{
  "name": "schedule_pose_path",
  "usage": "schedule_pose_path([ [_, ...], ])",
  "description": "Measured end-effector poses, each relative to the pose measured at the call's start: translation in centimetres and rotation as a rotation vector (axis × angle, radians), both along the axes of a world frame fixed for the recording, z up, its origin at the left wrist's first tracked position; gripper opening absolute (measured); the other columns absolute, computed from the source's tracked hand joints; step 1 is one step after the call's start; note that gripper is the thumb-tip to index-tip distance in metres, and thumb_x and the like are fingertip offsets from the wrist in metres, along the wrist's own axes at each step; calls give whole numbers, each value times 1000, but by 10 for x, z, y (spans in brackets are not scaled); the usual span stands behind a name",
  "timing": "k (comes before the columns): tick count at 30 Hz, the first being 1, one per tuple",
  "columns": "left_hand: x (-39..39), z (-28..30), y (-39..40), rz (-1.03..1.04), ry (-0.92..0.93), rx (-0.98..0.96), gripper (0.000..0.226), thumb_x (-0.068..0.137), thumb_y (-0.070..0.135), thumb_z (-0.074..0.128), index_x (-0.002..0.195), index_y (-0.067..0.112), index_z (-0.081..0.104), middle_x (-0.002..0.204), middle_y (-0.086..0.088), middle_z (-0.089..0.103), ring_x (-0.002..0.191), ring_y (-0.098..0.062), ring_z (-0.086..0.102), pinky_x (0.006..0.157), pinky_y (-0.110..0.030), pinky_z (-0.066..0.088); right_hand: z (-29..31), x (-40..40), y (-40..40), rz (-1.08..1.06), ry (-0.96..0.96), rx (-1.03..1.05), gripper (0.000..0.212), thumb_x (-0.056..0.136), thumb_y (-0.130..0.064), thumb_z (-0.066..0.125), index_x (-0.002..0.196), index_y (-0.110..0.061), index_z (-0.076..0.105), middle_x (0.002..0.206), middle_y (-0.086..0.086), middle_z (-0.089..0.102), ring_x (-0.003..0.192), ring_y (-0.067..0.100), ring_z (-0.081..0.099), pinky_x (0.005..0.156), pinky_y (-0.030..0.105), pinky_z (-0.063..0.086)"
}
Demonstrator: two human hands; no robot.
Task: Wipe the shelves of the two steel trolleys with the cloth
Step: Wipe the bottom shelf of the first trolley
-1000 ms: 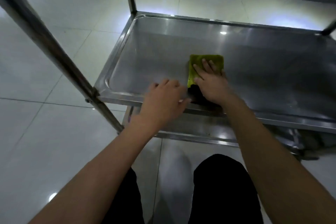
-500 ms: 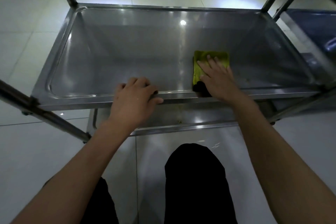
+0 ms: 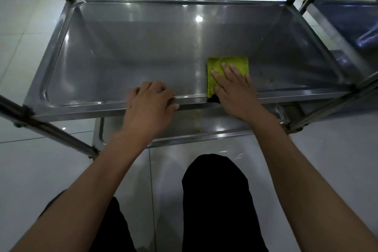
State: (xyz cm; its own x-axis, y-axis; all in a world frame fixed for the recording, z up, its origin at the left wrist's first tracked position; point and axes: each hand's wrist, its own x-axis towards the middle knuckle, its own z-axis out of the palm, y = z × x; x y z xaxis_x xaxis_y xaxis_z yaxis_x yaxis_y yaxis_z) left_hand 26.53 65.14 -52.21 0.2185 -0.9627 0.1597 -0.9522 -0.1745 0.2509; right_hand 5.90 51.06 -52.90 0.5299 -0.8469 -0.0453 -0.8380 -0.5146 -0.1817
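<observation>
both hands are working at the near edge of the steel trolley's shelf (image 3: 131,51): the right hand (image 3: 235,90) is lying flat with straight fingers, pressing the yellow-green cloth (image 3: 227,65) onto the shelf just inside the front rim, while the left hand (image 3: 150,102) is curling its fingers over that rim, gripping it to steady the trolley. the cloth is sitting right of centre, its long axis running away from the person, with its far end poking out beyond the fingertips. unwiped shelf seems to be lying mostly to the left and toward the back (a few specks are showing to the cloth's right too). a lower shelf (image 3: 214,127) is peeking out beneath, and a second trolley (image 3: 345,18) is standing just beside on the right; corner posts are the only obstacles.
</observation>
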Motion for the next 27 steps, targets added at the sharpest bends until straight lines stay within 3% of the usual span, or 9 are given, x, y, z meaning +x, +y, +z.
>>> schedule_pose_path([
  [5, -30, 4, -17, -82, -19, 42, 29, 98, 39, 52, 122, 31, 65, 128, 6, 55, 121, -23, 46, 100, -40, 35, -2, -1, 1, -1, -14, -19, 52, 105, -36, 31, 156, -39, 24, 169, -5, 6, 155, 16, 1, 122, 50, 5],
  [14, -39, -2, -21, -28, 0, 24, 24, 93, 35, 57, 113, 28, 68, 121, 2, 57, 119, -27, 48, 98, -44, 38, -9, 3, -1, -17, 9, -71, 51, 104, -39, 32, 155, -41, 27, 168, -6, 10, 155, 16, 4, 122, 50, 10],
  [20, -35, -9, -23, -43, -15, -39, 19, 88, 33, 62, 104, 27, 70, 113, -1, 60, 112, -31, 52, 93, -46, 39, -7, 8, -5, -57, -42, -18, 47, 106, -51, 18, 151, -50, 30, 168, -13, 10, 154, 11, 2, 123, 48, 4],
  [27, -33, -12, -22, -73, -22, -18, 19, 91, 32, 62, 108, 28, 68, 116, -3, 58, 115, -31, 51, 102, -54, 38, -2, 8, -3, -59, 5, 15, 50, 105, -46, 27, 155, -45, 23, 168, -12, 5, 154, 12, 0, 122, 50, 4],
])
